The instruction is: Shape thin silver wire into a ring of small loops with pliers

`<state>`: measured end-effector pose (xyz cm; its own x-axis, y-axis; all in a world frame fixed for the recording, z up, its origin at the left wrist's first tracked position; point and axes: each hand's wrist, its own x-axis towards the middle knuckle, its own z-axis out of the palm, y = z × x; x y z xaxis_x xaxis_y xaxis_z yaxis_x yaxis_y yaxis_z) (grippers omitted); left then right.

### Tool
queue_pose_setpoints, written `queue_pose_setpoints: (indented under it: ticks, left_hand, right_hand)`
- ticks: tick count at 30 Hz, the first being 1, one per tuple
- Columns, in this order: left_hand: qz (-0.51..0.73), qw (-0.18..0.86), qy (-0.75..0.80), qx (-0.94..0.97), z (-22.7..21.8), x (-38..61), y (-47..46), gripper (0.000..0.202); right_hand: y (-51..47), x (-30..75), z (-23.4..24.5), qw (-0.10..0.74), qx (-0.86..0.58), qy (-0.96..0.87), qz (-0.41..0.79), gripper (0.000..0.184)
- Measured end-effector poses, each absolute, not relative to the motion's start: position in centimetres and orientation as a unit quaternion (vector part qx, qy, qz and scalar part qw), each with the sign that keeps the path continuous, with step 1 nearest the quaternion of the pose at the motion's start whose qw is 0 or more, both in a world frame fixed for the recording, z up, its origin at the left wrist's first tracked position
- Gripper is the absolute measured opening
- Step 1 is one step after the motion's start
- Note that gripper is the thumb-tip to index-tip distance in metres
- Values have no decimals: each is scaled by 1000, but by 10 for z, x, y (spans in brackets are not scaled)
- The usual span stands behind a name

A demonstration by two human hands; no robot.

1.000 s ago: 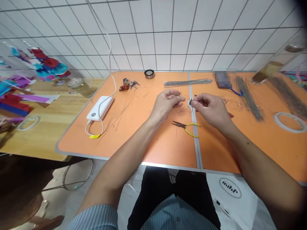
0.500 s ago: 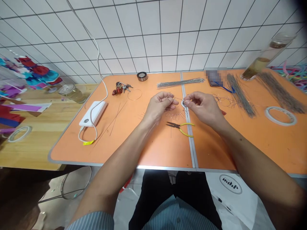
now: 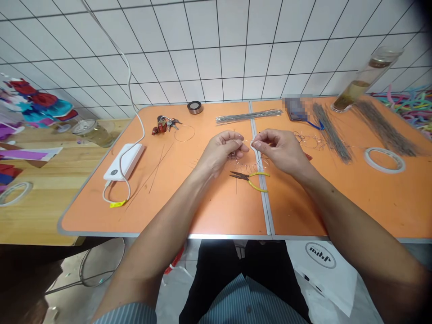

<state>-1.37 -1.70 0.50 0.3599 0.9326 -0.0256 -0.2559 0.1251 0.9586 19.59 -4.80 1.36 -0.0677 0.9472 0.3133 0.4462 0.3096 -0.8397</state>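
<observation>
My left hand (image 3: 225, 148) is closed in a pinch on a thin wire (image 3: 243, 167) bent into a curve with short spikes, which hangs just below the fingers. Close by on the right, my right hand (image 3: 278, 147) pinches at the wire too, thumb against forefinger; the exact spot it grips is too fine to make out. Below both hands, pliers (image 3: 248, 177) with yellow handles lie on the orange table, jaws pointing left.
Behind the hands lies a bundle of straight wires (image 3: 248, 117). Tape rolls (image 3: 195, 107), keys (image 3: 167, 124) and a white power bank (image 3: 124, 162) are to the left. Darker wire bundles (image 3: 332, 132), a white tape ring (image 3: 384, 160) and a glass bottle (image 3: 357, 87) stand or lie right.
The view has shifted slightly, so the table things appear further left. My hands stay close together, both still pinching; the right fingers have moved a little.
</observation>
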Motion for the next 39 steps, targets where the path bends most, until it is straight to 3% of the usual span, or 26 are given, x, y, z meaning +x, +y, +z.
queue_pose_setpoints:
  ticks: [19,39]
  left_hand:
    - [455,646,391,473,3,-13,-15,16]
    - [507,617,389,459,2,-14,-12,17]
  right_hand:
    - [-49,193,14,475,-528,-624,325,15]
    - [-49,194,14,512,-544,-606,272,15]
